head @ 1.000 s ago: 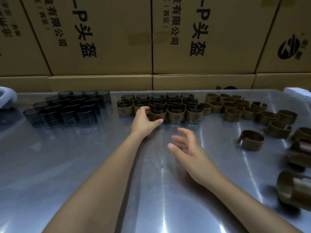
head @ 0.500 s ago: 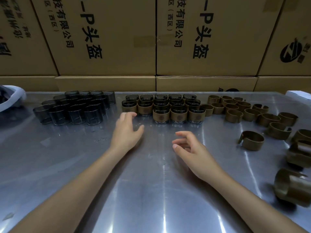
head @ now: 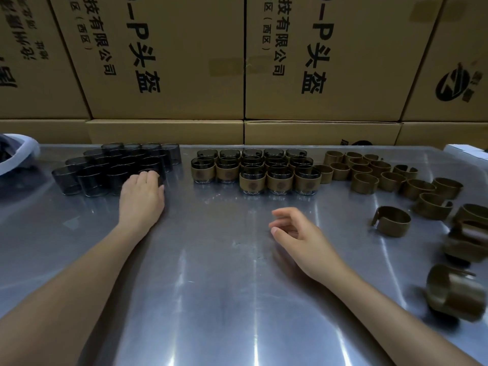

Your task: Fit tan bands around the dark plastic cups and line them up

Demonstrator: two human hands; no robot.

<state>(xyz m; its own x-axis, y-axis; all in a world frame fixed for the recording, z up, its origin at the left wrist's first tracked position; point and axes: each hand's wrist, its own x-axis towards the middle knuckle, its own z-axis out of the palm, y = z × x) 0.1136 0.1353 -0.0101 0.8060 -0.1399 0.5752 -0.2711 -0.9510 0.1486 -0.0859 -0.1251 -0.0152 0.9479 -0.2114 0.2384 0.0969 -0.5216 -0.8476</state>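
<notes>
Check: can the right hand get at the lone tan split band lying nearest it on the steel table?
Probably yes: right hand is empty, bare steel table lies between it and the lone tan split band.

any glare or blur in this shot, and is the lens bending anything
Head view: streaky white glare runs down the bare metal table; the loose tan bands at the right edge smear with blur; the cardboard boxes lean outward from wide-angle distortion; the banded cups look sharp, and the light is dim overall.

A shiny metal worktop (head: 211, 299) reflects streaks of overhead light. Behind it, stacked cardboard boxes (head: 330, 62) printed with black characters form the backdrop.
</notes>
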